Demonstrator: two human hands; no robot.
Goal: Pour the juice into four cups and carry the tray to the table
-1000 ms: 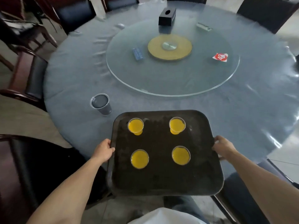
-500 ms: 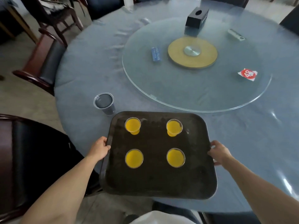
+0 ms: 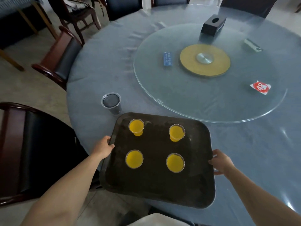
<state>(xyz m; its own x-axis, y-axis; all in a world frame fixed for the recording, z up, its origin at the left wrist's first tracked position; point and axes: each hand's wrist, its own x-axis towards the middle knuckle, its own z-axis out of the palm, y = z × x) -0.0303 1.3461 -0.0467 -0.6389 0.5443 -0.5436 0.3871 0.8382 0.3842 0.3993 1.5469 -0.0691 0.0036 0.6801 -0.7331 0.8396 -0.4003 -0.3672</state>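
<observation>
The left grip [image 3: 104,146] is wrapped on the left rim of the tray [image 3: 156,190], thumb hooked over the edge. The right grip [image 3: 222,162] clamps the right rim, fingers curled under. Both grips sit about midway along the tray's short sides, so the tray lies directly between them, long axis running away from the body toward the turntable [image 3: 210,98].

The tray's far half overlies the surface [image 3: 114,62]; its near edge overhangs the surface rim. Whether the base touches the surface cannot be told. Four cups [image 3: 136,127] of juice stand upright on the tray in two rows, well apart from one another.

Both forearms reach forward and slightly inward, wrists near level.

Judgement: pouring is done; the remaining step is to seat the tray fully on the surface. A level forward push fits, equal on both sides. A grey cup [image 3: 111,102] stands just beyond the far-left corner; contact there could tip it.
</observation>
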